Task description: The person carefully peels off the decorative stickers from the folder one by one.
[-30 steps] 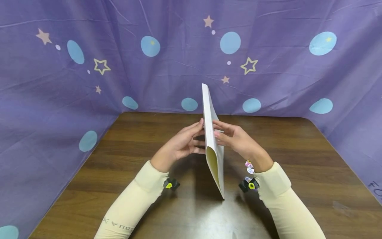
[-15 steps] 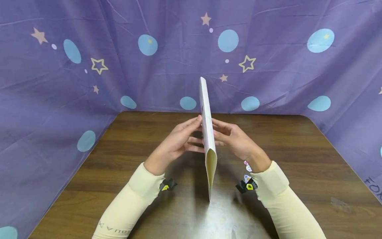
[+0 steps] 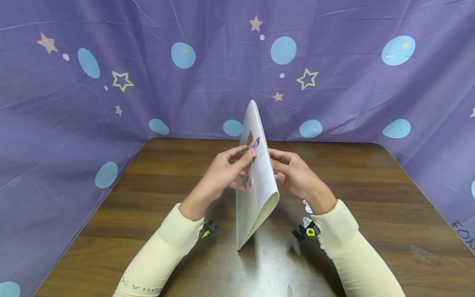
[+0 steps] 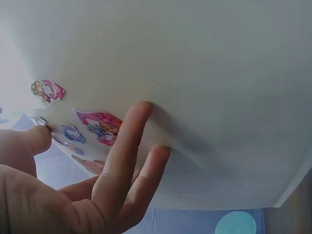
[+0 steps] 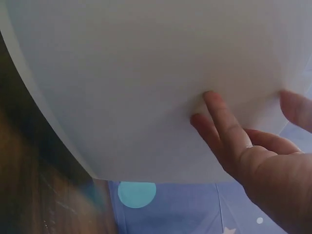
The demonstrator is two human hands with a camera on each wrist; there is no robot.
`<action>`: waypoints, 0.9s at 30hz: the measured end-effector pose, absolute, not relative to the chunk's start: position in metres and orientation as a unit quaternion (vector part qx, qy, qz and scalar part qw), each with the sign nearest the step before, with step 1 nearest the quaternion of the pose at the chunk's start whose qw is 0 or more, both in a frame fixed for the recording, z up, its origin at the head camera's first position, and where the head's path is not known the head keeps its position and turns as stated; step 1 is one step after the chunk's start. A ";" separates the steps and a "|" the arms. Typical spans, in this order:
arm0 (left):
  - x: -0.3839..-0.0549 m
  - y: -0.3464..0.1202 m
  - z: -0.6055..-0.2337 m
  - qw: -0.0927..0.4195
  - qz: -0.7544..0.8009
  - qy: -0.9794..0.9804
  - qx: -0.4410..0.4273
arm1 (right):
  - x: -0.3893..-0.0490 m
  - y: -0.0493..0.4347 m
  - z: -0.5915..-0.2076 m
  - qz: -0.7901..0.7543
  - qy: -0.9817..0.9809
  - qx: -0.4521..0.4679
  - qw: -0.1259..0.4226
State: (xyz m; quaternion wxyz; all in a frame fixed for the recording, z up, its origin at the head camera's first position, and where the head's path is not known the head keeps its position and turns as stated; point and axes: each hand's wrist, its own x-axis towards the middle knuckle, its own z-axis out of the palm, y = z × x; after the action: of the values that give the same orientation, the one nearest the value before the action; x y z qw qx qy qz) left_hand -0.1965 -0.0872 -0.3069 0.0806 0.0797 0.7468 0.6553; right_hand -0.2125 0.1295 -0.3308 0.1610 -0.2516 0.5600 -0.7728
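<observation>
Between the person's left grip (image 3: 222, 171) and right grip (image 3: 297, 173), a folded white card (image 3: 261, 177) stands on edge, fold uppermost and leaning toward the right grip, its gaping end facing the person. Each hand keeps to its own side, wide rather than curled, fingers spread and touching the white faces. Neither grip wraps the card alone; from where I stand, they steady it together. The left thumb sits high, close to the fold, with small coloured pictures (image 4: 100, 127) on that face beside the left fingers. What I can see of the face under the right grip is plain. Below both grips is the brown table (image 3: 156, 177), and the card's near bottom corner seems to rest on it. Just beside the right wrist show a few bright cut-outs (image 3: 308, 209), partly hidden.

I'd call the step in hand steadying the card upright, its pictured side tipped into view. Any move from this hold would call for light, even pressure from both grips, since the loose fold could bow or slip.
</observation>
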 end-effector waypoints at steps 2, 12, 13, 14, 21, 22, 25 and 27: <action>-0.198 -0.087 -0.309 0.074 0.647 0.754 0.084 | -0.212 0.132 -0.328 -0.773 0.561 -0.247 0.163; -0.201 -0.083 -0.317 0.060 0.570 0.813 0.097 | -0.209 0.151 -0.309 -0.748 0.599 -0.246 0.145; -0.202 -0.082 -0.318 0.059 0.565 0.817 0.098 | -0.209 0.152 -0.308 -0.742 0.609 -0.240 0.146; -0.202 -0.082 -0.319 0.058 0.560 0.821 0.097 | -0.209 0.153 -0.307 -0.735 0.619 -0.234 0.145; -0.205 -0.081 -0.326 0.057 0.521 0.846 0.101 | -0.212 0.160 -0.307 -0.694 0.676 -0.209 0.138; -0.206 -0.081 -0.327 0.059 0.516 0.848 0.102 | -0.212 0.162 -0.307 -0.688 0.683 -0.204 0.137; -0.210 -0.080 -0.334 0.066 0.499 0.857 0.113 | -0.212 0.166 -0.307 -0.661 0.715 -0.184 0.135; -0.213 -0.080 -0.338 0.064 0.479 0.866 0.130 | -0.212 0.167 -0.307 -0.627 0.749 -0.168 0.132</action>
State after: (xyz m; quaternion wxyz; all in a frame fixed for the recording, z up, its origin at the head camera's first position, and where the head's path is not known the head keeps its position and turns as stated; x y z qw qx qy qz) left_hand -0.2131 -0.0800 -0.3385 0.0640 0.1303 0.8657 0.4791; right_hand -0.2124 0.1673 -0.3065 0.1317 -0.1684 0.7489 -0.6272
